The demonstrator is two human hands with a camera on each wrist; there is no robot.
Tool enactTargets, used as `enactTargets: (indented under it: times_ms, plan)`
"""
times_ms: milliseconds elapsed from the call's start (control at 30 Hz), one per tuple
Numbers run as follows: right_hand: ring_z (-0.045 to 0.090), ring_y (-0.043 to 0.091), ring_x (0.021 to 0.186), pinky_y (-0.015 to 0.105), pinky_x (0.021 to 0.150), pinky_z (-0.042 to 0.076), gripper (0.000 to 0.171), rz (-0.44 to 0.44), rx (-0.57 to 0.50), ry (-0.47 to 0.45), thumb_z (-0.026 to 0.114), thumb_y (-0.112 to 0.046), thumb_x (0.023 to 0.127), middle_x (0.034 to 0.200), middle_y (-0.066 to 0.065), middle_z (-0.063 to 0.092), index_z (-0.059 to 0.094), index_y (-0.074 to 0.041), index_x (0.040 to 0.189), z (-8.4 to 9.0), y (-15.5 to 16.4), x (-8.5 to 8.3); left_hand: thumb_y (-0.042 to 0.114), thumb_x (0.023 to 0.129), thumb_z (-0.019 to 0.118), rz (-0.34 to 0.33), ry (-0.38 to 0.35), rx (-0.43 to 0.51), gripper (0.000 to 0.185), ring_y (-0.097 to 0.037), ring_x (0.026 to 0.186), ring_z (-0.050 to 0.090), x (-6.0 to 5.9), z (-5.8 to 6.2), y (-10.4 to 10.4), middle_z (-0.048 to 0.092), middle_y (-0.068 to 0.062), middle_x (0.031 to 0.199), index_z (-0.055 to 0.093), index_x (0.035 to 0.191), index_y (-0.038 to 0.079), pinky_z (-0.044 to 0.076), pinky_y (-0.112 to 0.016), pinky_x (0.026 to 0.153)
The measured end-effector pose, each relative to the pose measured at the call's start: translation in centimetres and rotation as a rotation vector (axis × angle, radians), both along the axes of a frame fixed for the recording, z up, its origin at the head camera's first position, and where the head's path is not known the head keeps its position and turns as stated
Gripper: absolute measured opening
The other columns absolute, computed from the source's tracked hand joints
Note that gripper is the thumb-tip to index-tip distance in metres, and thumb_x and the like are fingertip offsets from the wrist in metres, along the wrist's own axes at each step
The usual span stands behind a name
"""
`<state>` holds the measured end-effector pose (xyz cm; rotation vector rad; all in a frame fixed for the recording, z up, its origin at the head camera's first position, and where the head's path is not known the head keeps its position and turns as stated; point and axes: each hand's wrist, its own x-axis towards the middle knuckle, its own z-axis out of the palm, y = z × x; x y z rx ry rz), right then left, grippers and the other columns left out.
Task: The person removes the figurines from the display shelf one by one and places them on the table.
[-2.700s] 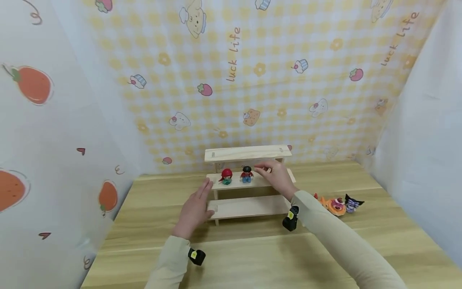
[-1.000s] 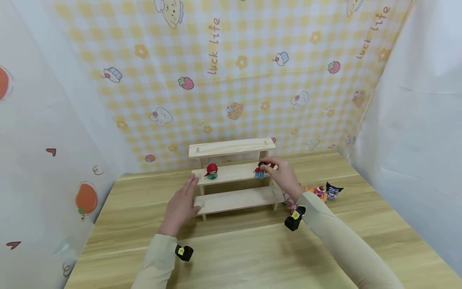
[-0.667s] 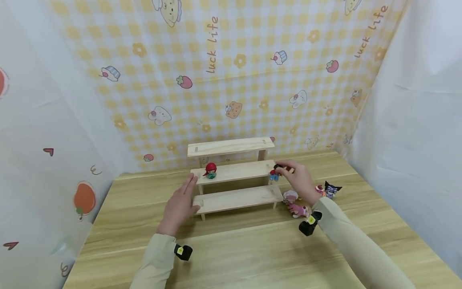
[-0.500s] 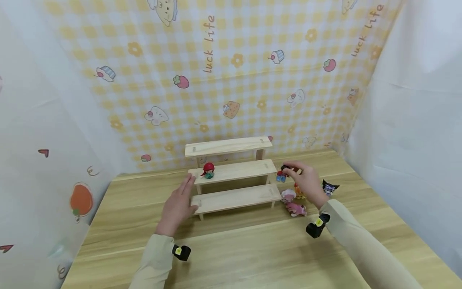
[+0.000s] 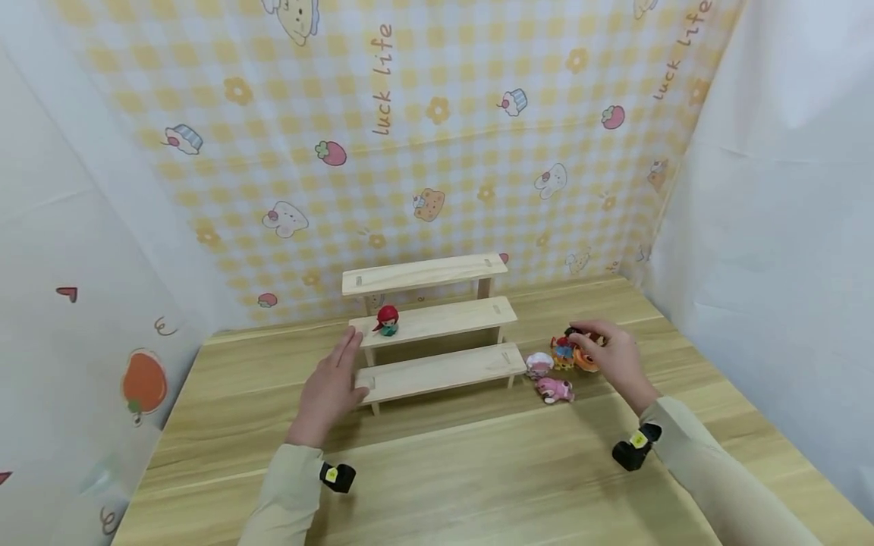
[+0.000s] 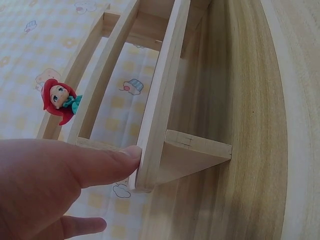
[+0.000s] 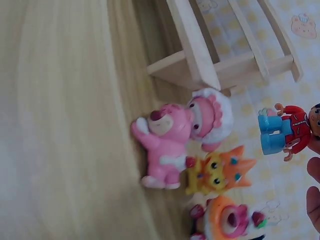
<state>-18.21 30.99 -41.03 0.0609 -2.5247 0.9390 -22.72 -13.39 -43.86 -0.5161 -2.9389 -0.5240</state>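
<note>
Head view: the left hand (image 5: 329, 388) lies open, straight fingers (image 6: 107, 161) pressed against the left end of the wooden shelf (image 5: 437, 318), whose middle step carries a red-haired figure (image 5: 387, 320). Right of the shelf, the right hand (image 5: 614, 356) pinches a red-and-blue figure (image 7: 287, 132) by the head, above the toys on the table (image 5: 478, 470).

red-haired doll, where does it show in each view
Head: red-haired doll at the left end of the middle step of the wooden shelf.
Left wrist: the doll at upper left, behind the shelf's boards.
Right wrist: not in it.
Shared landmark: the wooden shelf, seen in all three views.
</note>
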Motion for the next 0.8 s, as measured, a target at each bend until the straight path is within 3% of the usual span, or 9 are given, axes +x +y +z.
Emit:
enactTargets:
  times_ms: [233,367,533,667,800]
  plan:
    - [0.048,-0.003,0.068,0.019,0.047,0.04,0.024,-0.048,-0.011,0.02,0.069,-0.015,0.087,0.09,0.015,0.07,0.071,-0.002,0.107,-2.2,1.8,1.7,0.02,0.078,0.079,0.007,0.0,0.005,0.097,-0.046,0.126,0.045,0.1,-0.2,0.0,0.015,-0.01,0.16,0.02,0.152,0.008,0.049,-0.056,0.092]
    - [0.048,0.001,0.063,0.021,0.042,0.036,0.023,-0.071,0.024,0.008,0.07,-0.016,0.086,0.086,0.013,0.069,0.072,-0.004,0.107,-3.0,2.5,2.1,0.02,0.079,0.078,0.005,-0.002,0.006,0.096,-0.047,0.125,0.045,-0.1,-0.1,0.1,0.014,-0.01,0.161,0.019,0.153,0.008,0.05,-0.056,0.091]
    - [0.05,0.005,0.059,0.021,0.044,0.04,0.024,-0.067,0.061,-0.032,0.072,-0.015,0.084,0.087,0.014,0.07,0.072,-0.004,0.106,-4.0,2.9,2.1,0.019,0.079,0.078,0.011,-0.011,0.009,0.096,-0.047,0.125,0.045,-0.1,0.1,0.0,0.014,-0.01,0.161,0.018,0.153,0.008,0.049,-0.057,0.091]
    - [0.056,0.012,0.06,0.02,0.044,0.042,0.024,-0.067,0.036,-0.077,0.072,-0.013,0.084,0.085,0.013,0.07,0.072,-0.005,0.107,-4.7,3.0,2.3,0.019,0.078,0.078,0.005,-0.018,0.008,0.096,-0.048,0.125,0.045,-0.1,0.1,0.0,0.014,-0.011,0.161,0.018,0.153,0.008,0.049,-0.057,0.091]
    - [0.059,0.015,0.063,0.02,0.045,0.043,0.024,-0.063,0.026,-0.063,0.072,-0.011,0.083,0.086,0.011,0.071,0.072,-0.006,0.107,-5.3,3.0,2.4,0.019,0.079,0.078,0.002,-0.022,0.005,0.096,-0.048,0.123,0.046,-0.1,0.1,0.1,0.014,-0.01,0.161,0.018,0.153,0.008,0.05,-0.057,0.089]
